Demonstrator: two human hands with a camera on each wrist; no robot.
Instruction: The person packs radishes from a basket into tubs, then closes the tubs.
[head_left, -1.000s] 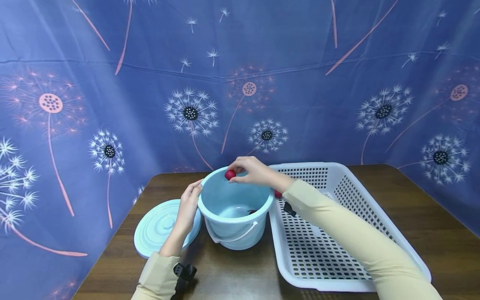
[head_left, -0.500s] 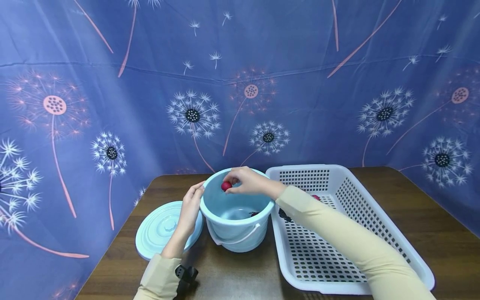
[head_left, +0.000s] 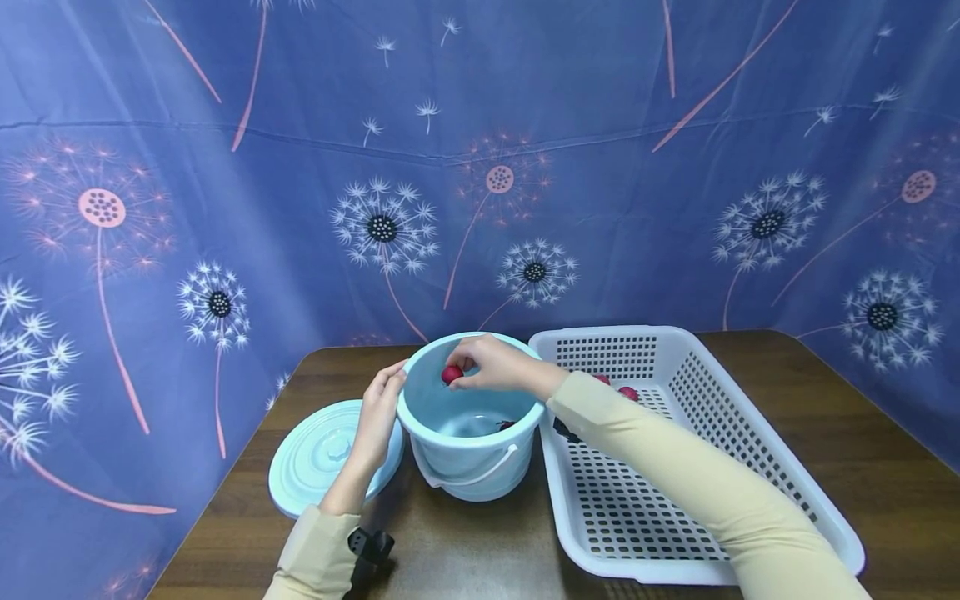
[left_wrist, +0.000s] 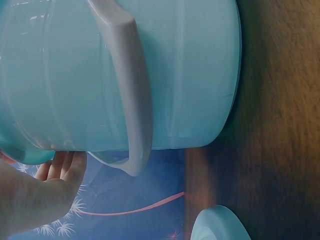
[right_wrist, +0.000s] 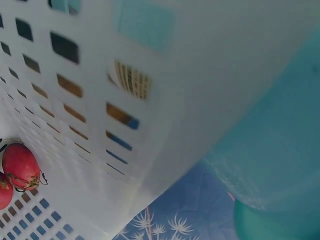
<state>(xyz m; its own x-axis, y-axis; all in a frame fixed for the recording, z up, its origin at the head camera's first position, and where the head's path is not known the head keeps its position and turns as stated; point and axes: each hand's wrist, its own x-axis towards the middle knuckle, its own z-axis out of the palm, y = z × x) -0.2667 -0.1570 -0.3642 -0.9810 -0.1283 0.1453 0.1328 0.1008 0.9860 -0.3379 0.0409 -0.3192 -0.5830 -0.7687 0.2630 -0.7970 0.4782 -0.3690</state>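
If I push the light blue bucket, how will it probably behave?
The bucket looks like plastic and is mostly hollow, so it is probably light for its size. It narrows downward, so it may tip if pushed high. Its handle hangs down, so it might swing.

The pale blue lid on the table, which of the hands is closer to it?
Left. The left hand holds the rim of the bucket on the lid's side; the right hand is farther off, pinching a red round item at the bucket's mouth.
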